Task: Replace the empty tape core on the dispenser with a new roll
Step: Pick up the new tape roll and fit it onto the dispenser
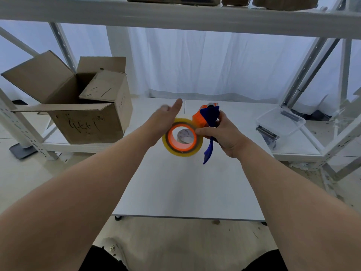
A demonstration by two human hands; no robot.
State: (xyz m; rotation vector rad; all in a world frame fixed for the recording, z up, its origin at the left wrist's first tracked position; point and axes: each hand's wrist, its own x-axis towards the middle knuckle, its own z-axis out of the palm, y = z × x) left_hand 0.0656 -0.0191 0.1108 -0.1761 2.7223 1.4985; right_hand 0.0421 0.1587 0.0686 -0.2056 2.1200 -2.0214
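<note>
One roll of yellowish tape (182, 151) sits on the orange hub of the dispenser (205, 119), held up over the middle of the white table (175, 188). A second, clear roll (185, 136) shows through the hub's opening, though whether it rests on the table cannot be told. The right hand (224, 133) is closed round the dispenser's blue handle, its thumb touching the roll's right edge. The left hand (164, 118) is spread flat, fingers together and stretched out, against the roll's far-left side. To the far left an open cardboard box (78, 106) stands on a low shelf. At the right, a clear plastic tray (281, 122) lies on the rack.
</note>
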